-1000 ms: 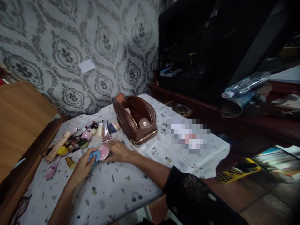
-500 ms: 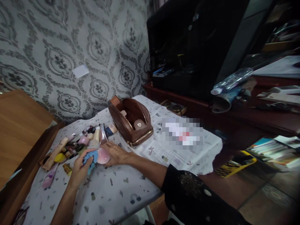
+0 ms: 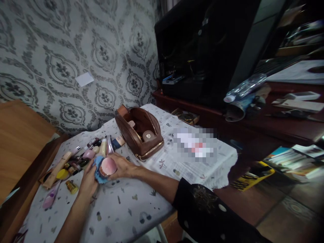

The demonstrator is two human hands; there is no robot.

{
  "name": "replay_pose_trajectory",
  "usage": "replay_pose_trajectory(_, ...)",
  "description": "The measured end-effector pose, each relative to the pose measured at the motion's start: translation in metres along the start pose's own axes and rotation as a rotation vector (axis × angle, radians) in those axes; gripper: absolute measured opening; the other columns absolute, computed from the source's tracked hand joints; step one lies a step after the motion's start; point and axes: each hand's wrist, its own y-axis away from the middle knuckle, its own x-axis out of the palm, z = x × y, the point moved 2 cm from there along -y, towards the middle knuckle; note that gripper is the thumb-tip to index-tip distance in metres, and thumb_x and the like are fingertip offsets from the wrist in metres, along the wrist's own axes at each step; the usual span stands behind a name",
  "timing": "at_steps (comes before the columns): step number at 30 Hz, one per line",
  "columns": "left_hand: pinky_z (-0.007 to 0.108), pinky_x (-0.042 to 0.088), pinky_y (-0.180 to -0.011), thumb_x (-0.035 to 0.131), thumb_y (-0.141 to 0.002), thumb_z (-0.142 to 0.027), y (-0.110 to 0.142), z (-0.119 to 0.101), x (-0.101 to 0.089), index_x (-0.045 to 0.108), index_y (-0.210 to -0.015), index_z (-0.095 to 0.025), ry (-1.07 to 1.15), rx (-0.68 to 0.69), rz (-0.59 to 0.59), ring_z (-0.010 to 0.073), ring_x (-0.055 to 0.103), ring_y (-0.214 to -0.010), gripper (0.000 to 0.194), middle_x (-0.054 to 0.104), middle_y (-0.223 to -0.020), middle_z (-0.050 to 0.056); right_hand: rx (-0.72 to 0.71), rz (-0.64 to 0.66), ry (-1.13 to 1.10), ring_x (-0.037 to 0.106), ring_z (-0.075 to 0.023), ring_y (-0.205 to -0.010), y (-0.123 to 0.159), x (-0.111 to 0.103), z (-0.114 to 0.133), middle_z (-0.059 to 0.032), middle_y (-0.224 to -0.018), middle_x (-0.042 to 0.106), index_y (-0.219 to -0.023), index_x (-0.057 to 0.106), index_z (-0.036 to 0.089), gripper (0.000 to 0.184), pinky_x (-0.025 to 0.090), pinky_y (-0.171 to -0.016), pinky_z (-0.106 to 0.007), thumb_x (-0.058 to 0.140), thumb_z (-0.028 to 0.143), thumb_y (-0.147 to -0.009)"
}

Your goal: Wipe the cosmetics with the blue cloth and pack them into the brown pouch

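My left hand [image 3: 89, 178] is closed on a crumpled blue cloth [image 3: 100, 172], which presses against the near-left side of a round pink container [image 3: 109, 166]. My right hand [image 3: 123, 166] grips that container from the other side, its fingers partly hidden behind it. The container's smooth, domed pink face is turned up toward me. Left of my hands lies a cluster of cosmetics, among them a yellow round item [image 3: 62, 174], a small gold bottle [image 3: 71, 186], a pink tube [image 3: 51, 196] and a shiny silvery-pink tube [image 3: 109, 144].
Behind my right hand stands an open brown bag [image 3: 149, 148] with a few small items inside. A blurred-out white and red item lies farther right on the printed white cloth [image 3: 136, 209]. Beyond are a plastic bottle [image 3: 245, 88] and a dark television [image 3: 192, 50].
The pink container has been lifted and turned so its domed face shows more fully. The blue cloth has shifted around its left edge. The whole view has moved slightly.
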Motion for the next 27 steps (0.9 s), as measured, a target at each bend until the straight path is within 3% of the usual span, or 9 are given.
replay_pose_trajectory(5,0.023,0.056,-0.068,0.079,-0.065,-0.031,-0.003,0.009,0.006,0.071,-0.095,-0.021,0.027,-0.030,-0.045,0.0144,0.069,-0.074,0.033,0.075,-0.085,-0.001,0.064,-0.092,-0.068,0.057,-0.0272,-0.121,-0.003,0.000,-0.003,-0.0091,-0.129,0.057,-0.127,0.054,0.020,0.082,0.047,-0.103,-0.039,0.092,0.030,-0.054)
replay_pose_trajectory(8,0.027,0.056,-0.083,0.081,-0.067,-0.044,0.003,0.011,0.015,0.072,-0.102,-0.022,0.065,-0.007,0.043,0.0188,0.070,-0.094,0.042,0.076,-0.098,0.002,0.090,-0.145,-0.059,0.058,-0.0273,-0.119,-0.005,-0.001,-0.005,-0.0089,-0.128,0.058,-0.126,0.052,0.020,0.083,0.048,-0.102,-0.040,0.092,0.031,-0.055)
replay_pose_trajectory(12,0.032,0.051,-0.102,0.070,-0.074,-0.067,0.016,0.010,0.025,0.071,-0.115,-0.025,0.119,-0.007,0.175,0.0237,0.060,-0.123,0.059,0.073,-0.120,0.004,0.104,-0.155,0.004,0.054,-0.0302,-0.126,-0.003,-0.003,-0.004,-0.0136,-0.133,0.056,-0.134,0.046,0.016,0.087,0.045,-0.105,-0.043,0.089,0.032,-0.060)
replay_pose_trajectory(17,0.028,0.058,-0.087,0.086,-0.063,-0.051,0.017,0.013,0.021,0.072,-0.113,-0.026,0.062,0.028,0.171,0.0216,0.069,-0.106,0.057,0.076,-0.110,0.002,0.093,-0.125,0.050,0.051,-0.0309,-0.130,0.000,-0.002,-0.005,-0.0151,-0.137,0.052,-0.145,0.038,0.018,0.093,0.044,-0.106,-0.043,0.086,0.032,-0.066)
replay_pose_trajectory(21,0.021,0.059,-0.072,0.087,-0.061,-0.052,0.012,0.017,0.015,0.071,-0.112,-0.024,0.019,0.045,0.112,0.0171,0.072,-0.091,0.060,0.077,-0.104,0.002,0.101,-0.106,0.050,0.050,-0.0300,-0.130,0.000,-0.002,-0.006,-0.0121,-0.135,0.052,-0.145,0.038,0.023,0.093,0.043,-0.106,-0.043,0.086,0.035,-0.066)
replay_pose_trajectory(27,0.018,0.058,-0.075,0.083,-0.067,-0.053,0.008,0.019,0.006,0.070,-0.112,-0.023,-0.113,0.116,0.110,0.0144,0.070,-0.093,0.056,0.076,-0.103,0.001,0.163,-0.073,0.117,0.054,-0.0298,-0.123,0.003,-0.006,-0.002,-0.0115,-0.130,0.053,-0.139,0.044,0.022,0.079,0.047,-0.099,-0.042,0.080,0.041,-0.072)
